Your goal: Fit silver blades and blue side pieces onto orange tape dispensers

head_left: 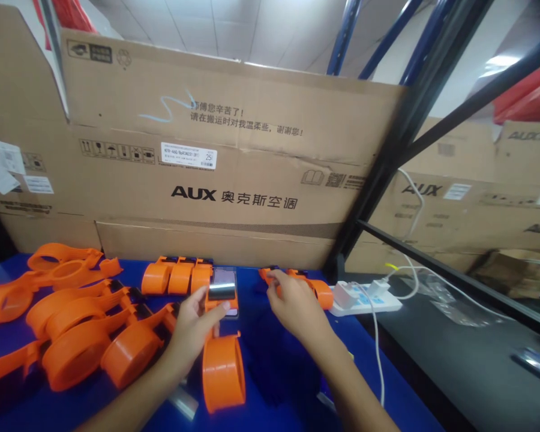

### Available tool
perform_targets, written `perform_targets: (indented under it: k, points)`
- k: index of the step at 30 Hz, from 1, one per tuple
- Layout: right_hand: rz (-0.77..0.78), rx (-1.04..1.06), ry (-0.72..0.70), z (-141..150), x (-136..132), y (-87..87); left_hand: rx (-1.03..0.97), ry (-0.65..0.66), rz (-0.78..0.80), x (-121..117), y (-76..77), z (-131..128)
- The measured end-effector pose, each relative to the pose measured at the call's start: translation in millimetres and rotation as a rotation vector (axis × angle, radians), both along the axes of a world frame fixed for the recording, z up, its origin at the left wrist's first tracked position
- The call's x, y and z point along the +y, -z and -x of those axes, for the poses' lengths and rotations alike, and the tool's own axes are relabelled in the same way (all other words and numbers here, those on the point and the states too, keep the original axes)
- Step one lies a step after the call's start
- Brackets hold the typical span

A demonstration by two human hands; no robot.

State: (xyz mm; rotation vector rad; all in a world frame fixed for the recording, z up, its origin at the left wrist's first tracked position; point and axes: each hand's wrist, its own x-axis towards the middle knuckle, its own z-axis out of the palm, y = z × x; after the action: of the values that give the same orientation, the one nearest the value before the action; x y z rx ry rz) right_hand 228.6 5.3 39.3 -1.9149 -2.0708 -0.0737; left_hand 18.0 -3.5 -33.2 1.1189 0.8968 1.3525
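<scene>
My left hand (197, 321): closed on dispenser (224, 375). Right hand (294, 300): fingers curled, hold unclear, near desk's (253, 315) far edge; open room between.

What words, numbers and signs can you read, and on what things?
"AUX 奥克斯空调": big box.
"师傅您辛苦了!请在搬运时对我温柔些,谢谢您!": same box.
"KFR-46", "25": its white label; rest blurred.
"AUX": right-hand boxes.
Arrow, glass, umbrella, book, recycling signs: big box.
Left box's and other small print: too blurred.
</scene>
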Motion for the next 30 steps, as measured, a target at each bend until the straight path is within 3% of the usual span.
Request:
perform_targets:
  k: [3,8,18,30]
  points:
    - [0.084,-0.111,0.093,-3.4,8.7,18.2,0.011,0.002,0.009,-1.0,1.9,0.4]
    - [0.135,-0.177,0.099,2.8,12.1,39.7,0.007,0.005,-0.015,-3.4,1.0,-1.8]
    - [0.17,-0.235,0.04,23.4,33.7,42.2,0.026,0.027,0.024,-0.7,5.8,-4.2]
    - [0.118,-0.167,-0.046,26.3,32.5,50.6,0.01,0.07,0.003,-4.3,-2.5,-2.8]
